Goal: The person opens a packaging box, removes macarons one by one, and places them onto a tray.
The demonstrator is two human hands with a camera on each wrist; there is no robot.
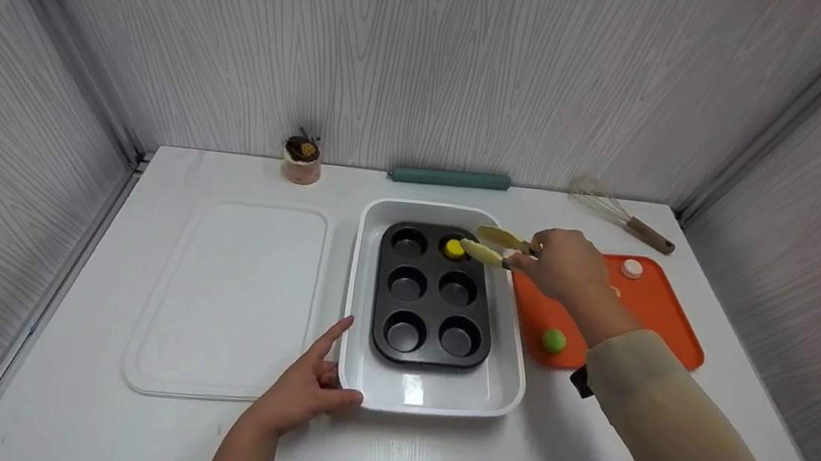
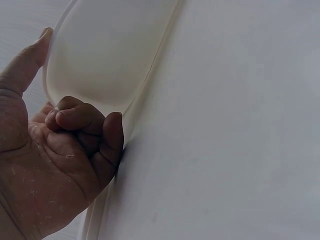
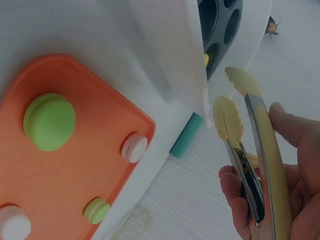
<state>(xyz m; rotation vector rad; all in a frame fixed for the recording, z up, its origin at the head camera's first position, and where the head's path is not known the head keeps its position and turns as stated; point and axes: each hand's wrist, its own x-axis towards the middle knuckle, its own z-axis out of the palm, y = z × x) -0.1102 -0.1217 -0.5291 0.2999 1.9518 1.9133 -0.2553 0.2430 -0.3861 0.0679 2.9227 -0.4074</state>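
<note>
Pale yellow tongs (image 3: pixel 270 165) with metal arms are held in my right hand (image 1: pixel 569 265), their tips spread with nothing between them. The tips hover over the far right cup of a dark muffin pan (image 1: pixel 430 300), beside a yellow macaron-like piece (image 1: pixel 454 249) inside that cup. The other cups hold nothing. Around the pan is a white rectangular tub (image 1: pixel 431 402). At its near left corner my left hand (image 1: pixel 301 393) touches it, thumb on the front rim, index finger stretched along the side, the other fingers bent, as the left wrist view shows (image 2: pixel 65 150).
Right of the tub an orange tray (image 1: pixel 662 319) bears a green macaron (image 1: pixel 553 340), a whitish one (image 1: pixel 632 268) and a small green one (image 3: pixel 97 210). Behind lie a green rolling pin (image 1: pixel 449 178), a whisk (image 1: pixel 626 217) and a small pot (image 1: pixel 302 163). A white lid (image 1: pixel 230 303) lies left.
</note>
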